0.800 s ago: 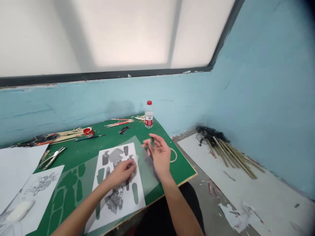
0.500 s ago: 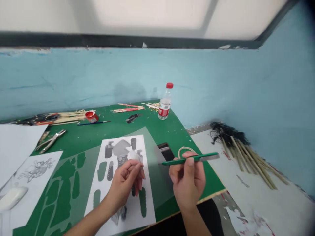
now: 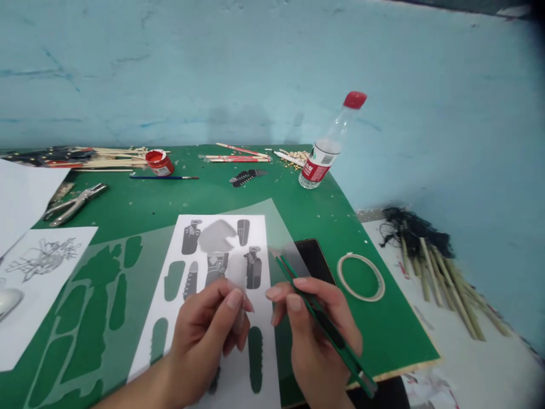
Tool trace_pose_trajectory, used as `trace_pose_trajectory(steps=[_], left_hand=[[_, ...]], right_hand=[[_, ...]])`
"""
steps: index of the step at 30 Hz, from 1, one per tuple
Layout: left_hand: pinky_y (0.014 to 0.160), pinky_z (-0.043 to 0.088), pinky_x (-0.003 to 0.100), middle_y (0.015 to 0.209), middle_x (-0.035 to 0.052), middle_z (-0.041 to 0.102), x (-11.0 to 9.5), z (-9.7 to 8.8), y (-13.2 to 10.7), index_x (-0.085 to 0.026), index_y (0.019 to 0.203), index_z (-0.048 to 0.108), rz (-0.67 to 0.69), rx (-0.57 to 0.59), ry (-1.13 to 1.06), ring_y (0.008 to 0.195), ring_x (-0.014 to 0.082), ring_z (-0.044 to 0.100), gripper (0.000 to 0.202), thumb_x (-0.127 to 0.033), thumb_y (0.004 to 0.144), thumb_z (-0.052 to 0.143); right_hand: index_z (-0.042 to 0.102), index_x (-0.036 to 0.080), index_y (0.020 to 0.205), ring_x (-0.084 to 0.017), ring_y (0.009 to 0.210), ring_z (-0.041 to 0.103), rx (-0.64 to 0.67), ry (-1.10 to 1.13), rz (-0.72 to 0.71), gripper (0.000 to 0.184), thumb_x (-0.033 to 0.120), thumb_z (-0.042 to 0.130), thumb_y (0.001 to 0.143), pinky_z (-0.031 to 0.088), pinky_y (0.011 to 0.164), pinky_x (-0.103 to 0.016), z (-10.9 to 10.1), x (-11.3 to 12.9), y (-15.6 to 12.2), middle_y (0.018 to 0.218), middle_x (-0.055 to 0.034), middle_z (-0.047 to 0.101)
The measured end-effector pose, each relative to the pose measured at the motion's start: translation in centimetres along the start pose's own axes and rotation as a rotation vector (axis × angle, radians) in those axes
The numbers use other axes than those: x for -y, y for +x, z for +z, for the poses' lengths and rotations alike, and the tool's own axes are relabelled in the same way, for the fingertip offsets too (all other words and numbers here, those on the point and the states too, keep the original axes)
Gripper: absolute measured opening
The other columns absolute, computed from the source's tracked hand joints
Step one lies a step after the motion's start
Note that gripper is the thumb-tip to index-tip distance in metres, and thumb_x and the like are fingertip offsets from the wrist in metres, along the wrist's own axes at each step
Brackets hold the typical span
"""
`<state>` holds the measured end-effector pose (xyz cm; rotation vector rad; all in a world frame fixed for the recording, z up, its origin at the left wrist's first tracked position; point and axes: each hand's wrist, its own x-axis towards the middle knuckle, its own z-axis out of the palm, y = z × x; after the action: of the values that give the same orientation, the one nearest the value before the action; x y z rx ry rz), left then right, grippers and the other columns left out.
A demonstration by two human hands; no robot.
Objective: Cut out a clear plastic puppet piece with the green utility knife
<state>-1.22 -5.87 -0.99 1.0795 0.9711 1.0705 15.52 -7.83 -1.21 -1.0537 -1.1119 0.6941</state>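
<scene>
My left hand (image 3: 208, 335) is closed, thumb against fingers, on a small translucent plastic piece (image 3: 237, 267) that sticks up above the fingertips. In my right hand (image 3: 317, 335) lies a slim green craft knife (image 3: 317, 311), its thin tip pointing up and left, its other end sloping down past the palm. Beneath both hands is a white printed sheet (image 3: 145, 346) with grey and black shapes and cut-out holes that show green. A loose grey translucent piece (image 3: 217, 236) rests near its top. Under the sheet spreads a translucent film (image 3: 149, 244) with several cut-outs.
Right of my hands are a dark flat device (image 3: 314, 258) and a roll of tape (image 3: 340, 272). Further back stand a water bottle (image 3: 317, 165) and a red paint jar (image 3: 159, 163), with a paintbrush (image 3: 164, 178), black cut pieces (image 3: 247, 178) and a metal hole punch (image 3: 76, 204).
The view has tilted down and come closer. My right hand has turned the knife from nearly level to slanting, tip up left, and the hands are nearer each other.
</scene>
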Motion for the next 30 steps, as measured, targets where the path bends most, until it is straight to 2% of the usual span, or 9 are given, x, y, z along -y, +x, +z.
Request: trace_pose_trajectory(steps=[2,4,6,11,16,19,21,23,30], left_hand=[[0.048,0.041,0.020,0.058,-0.0022,0.066,0.5,-0.3,-0.4,-0.021,0.091,0.079,0.127,0.005,0.085,0.048,0.0100,0.055,0.048,-0.055,0.120,0.062],[0.053,0.043,0.021,0.062,-0.0015,0.067,0.8,-0.5,-0.7,-0.021,0.086,0.077,0.229,0.018,0.167,0.052,0.0100,0.057,0.047,-0.045,0.123,0.059],[0.055,0.043,0.021,0.062,-0.0011,0.067,1.0,-0.6,-0.8,-0.021,0.081,0.074,0.258,0.019,0.181,0.054,0.0101,0.057,0.050,-0.042,0.124,0.058],[0.055,0.040,0.022,0.059,-0.0012,0.064,0.8,-0.2,-0.6,-0.020,0.078,0.076,0.118,-0.007,0.040,0.053,0.0091,0.052,0.054,-0.058,0.115,0.070],[0.046,0.030,0.019,0.055,-0.0048,0.060,0.5,0.5,0.2,-0.021,0.084,0.067,-0.092,0.029,-0.112,0.046,0.0085,0.042,0.058,-0.074,0.108,0.071],[0.042,0.028,0.019,0.051,-0.0078,0.054,0.4,0.6,0.8,-0.024,0.083,0.059,-0.248,0.136,-0.258,0.042,0.0090,0.035,0.058,-0.075,0.106,0.074],[0.041,0.028,0.018,0.047,-0.0102,0.047,0.2,0.5,1.0,-0.024,0.081,0.056,-0.322,0.220,-0.348,0.039,0.0084,0.030,0.058,-0.074,0.104,0.077],[0.042,0.028,0.017,0.045,-0.0115,0.043,0.0,0.4,1.1,-0.024,0.079,0.056,-0.358,0.279,-0.415,0.038,0.0068,0.026,0.058,-0.070,0.101,0.081],[0.044,0.024,0.016,0.043,-0.0109,0.044,-0.2,0.2,1.0,-0.021,0.080,0.064,-0.342,0.364,-0.545,0.037,0.0049,0.023,0.053,-0.064,0.101,0.085]], right_hand=[[0.078,0.029,0.119,-0.011,0.060,0.074,-0.044,0.078,-0.031,0.006,0.030,0.072,0.116,0.060,0.057,-0.018,0.2,-0.1,0.0,0.081,0.0027,0.081],[0.078,0.027,0.109,-0.010,0.056,0.068,-0.091,0.188,-0.049,0.015,0.038,0.071,0.118,0.057,0.055,-0.018,0.6,-0.1,0.1,0.068,0.0060,0.067],[0.077,0.027,0.104,-0.009,0.051,0.064,-0.111,0.267,-0.034,0.022,0.042,0.070,0.118,0.053,0.052,-0.018,1.0,0.0,0.1,0.064,0.0076,0.060],[0.078,0.029,0.107,-0.012,0.060,0.068,-0.079,0.367,0.060,0.017,0.042,0.072,0.117,0.057,0.053,-0.019,1.5,0.4,0.1,0.079,0.0016,0.076],[0.073,0.024,0.083,-0.009,0.053,0.055,-0.105,0.514,0.226,0.038,0.047,0.076,0.113,0.050,0.048,-0.015,1.5,0.3,0.8,0.065,0.0061,0.054],[0.081,0.028,0.098,-0.011,0.057,0.061,-0.062,0.665,0.338,0.033,0.055,0.073,0.113,0.054,0.049,-0.017,1.2,0.3,1.4,0.065,0.0048,0.060],[0.083,0.030,0.109,-0.014,0.065,0.069,-0.028,0.701,0.336,0.028,0.056,0.073,0.113,0.058,0.054,-0.018,1.2,0.2,1.5,0.068,0.0028,0.068],[0.082,0.031,0.109,-0.013,0.069,0.072,-0.002,0.684,0.294,0.022,0.052,0.075,0.113,0.059,0.058,-0.018,1.3,0.1,1.4,0.070,0.0025,0.072],[0.078,0.029,0.107,-0.010,0.066,0.069,-0.020,0.601,0.134,0.017,0.039,0.069,0.119,0.061,0.065,-0.019,2.1,-0.2,0.4,0.071,0.0053,0.074]])
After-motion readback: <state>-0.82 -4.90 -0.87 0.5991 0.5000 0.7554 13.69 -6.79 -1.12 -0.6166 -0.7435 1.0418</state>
